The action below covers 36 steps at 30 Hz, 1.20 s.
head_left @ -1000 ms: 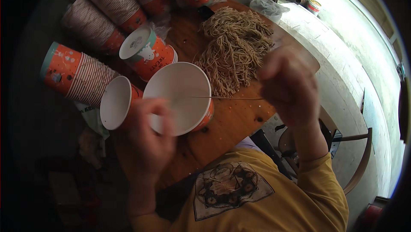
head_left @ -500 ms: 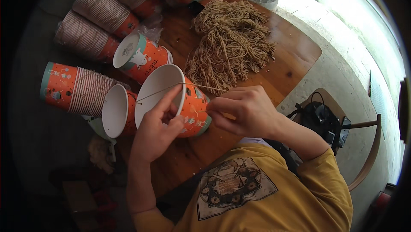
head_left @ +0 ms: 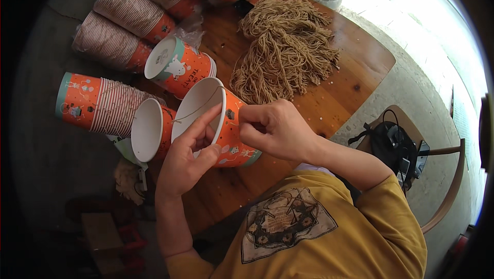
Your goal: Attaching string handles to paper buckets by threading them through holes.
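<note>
My left hand (head_left: pixel 186 162) grips the rim of an orange printed paper bucket (head_left: pixel 237 150), its fingers inside and its thumb on the outer wall. The bucket lies tilted, its white opening facing left. A thin tan cord (head_left: pixel 198 109) runs slack across the inside from the far wall up to the near rim. My right hand (head_left: pixel 275 127) is closed in a pinch against the outer wall on the right; the cord's end there is hidden by my fingers. A second paper bucket (head_left: pixel 147 131) lies just left, its opening also facing left.
Nested paper buckets (head_left: pixel 103 104) lie at left, and another bucket stack (head_left: pixel 180 68) rests behind. Plastic-wrapped stacks (head_left: pixel 134 11) fill the far left. A heap of tan cords (head_left: pixel 285 47) spreads over the wooden table (head_left: pixel 360 63). A chair (head_left: pixel 453 186) with a black bag (head_left: pixel 388 145) stands right.
My right hand has moved left, closer to the bucket wall. The cord, earlier stretched over the rim to that hand, now sags inside the bucket. The whole view has shifted slightly.
</note>
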Tool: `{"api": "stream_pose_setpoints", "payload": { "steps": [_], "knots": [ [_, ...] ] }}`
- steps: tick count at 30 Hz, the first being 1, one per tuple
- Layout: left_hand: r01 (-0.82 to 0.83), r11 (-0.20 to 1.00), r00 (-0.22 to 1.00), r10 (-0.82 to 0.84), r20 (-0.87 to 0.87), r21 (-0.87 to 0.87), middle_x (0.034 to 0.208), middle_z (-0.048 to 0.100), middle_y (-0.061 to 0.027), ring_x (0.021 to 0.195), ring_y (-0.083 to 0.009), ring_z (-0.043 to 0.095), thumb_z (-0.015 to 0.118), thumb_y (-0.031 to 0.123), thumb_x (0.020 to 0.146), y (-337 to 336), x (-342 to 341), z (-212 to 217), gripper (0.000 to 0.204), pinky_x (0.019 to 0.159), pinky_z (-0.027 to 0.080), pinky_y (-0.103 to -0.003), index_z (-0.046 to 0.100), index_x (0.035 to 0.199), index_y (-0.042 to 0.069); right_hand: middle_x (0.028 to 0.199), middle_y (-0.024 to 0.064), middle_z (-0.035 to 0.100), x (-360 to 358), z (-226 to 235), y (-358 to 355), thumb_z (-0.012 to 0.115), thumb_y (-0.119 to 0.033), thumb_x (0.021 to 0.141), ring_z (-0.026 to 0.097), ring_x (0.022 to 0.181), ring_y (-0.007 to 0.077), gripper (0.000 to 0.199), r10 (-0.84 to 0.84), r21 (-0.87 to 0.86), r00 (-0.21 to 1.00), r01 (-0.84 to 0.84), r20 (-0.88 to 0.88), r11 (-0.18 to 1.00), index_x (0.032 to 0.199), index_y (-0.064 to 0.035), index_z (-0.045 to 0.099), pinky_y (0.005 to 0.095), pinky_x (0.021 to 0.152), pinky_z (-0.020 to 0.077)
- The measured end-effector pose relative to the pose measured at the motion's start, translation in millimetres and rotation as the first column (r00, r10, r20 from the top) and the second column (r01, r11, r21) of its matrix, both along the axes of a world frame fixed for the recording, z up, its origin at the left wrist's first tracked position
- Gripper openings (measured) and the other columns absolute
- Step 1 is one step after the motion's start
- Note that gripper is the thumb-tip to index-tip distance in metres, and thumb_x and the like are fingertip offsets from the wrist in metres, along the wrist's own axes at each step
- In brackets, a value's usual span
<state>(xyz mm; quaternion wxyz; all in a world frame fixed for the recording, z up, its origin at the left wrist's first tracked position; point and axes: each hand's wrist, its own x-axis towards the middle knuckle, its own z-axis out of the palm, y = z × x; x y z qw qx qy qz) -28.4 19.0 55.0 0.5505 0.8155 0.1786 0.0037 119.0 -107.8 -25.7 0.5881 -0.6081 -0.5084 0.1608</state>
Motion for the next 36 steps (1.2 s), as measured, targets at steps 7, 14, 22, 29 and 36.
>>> {"api": "stream_pose_setpoints", "payload": {
  "steps": [7,14,22,29,36],
  "knots": [
    [0.011,1.000,1.000,-0.011,0.008,-0.014,0.087,0.047,0.0005,0.079,-0.0057,0.049,0.051,-0.001,0.082,-1,-1,-4,0.062,0.078,0.044,-0.022,0.035,0.141,0.001,0.054,0.0082,0.048,2,-1,3,0.055,-0.014,0.078,0.044,0.047,0.0112,0.014,0.067,-0.059,0.993,-0.072,-0.092,0.996,0.073,-0.0007,0.057,0.0300,0.048,0.0396],
    [0.016,1.000,1.000,-0.016,0.013,-0.013,0.086,0.049,0.0003,0.077,-0.0052,0.048,0.053,0.000,0.082,-2,0,-6,0.062,0.073,0.043,-0.022,0.035,0.141,0.000,0.054,0.0075,0.047,2,-2,3,0.055,-0.014,0.078,0.044,0.048,0.0111,0.014,0.076,-0.100,0.992,-0.086,-0.104,0.991,0.073,-0.0007,0.057,0.0301,0.048,0.0395],
    [-0.016,0.999,1.000,0.017,0.012,-0.033,0.093,0.058,-0.0031,0.086,-0.0082,0.055,0.051,0.011,0.095,-10,12,-24,0.028,0.077,0.047,-0.026,0.051,0.120,-0.002,0.061,0.0099,0.057,4,-3,-8,0.057,-0.015,0.080,0.055,0.052,0.0136,0.015,0.046,-0.143,0.995,-0.058,-0.088,0.988,0.086,-0.0035,0.065,0.0305,0.052,0.0434],
    [0.010,0.953,1.000,-0.009,-0.004,0.304,0.078,0.062,-0.0142,0.074,-0.0278,0.064,0.053,0.011,0.090,-15,33,-48,0.010,0.069,0.048,-0.037,0.051,0.093,0.002,0.065,0.0121,0.059,15,-10,-18,0.059,-0.017,0.084,0.055,0.054,0.0195,0.018,0.099,-0.272,0.994,-0.106,-0.040,0.956,0.097,-0.0053,0.065,0.0320,0.055,0.0442],
    [-0.129,0.991,0.982,0.123,0.141,0.034,0.098,0.065,-0.0071,0.082,-0.0066,0.056,0.052,0.011,0.091,2,22,-51,0.009,0.074,0.048,-0.026,0.052,0.087,0.003,0.077,0.0080,0.058,54,0,-33,0.063,-0.014,0.083,0.058,0.076,0.0230,0.011,0.321,-0.208,0.929,-0.282,0.185,0.937,0.084,-0.0034,0.061,0.0351,0.072,0.0442]
  ]
}}
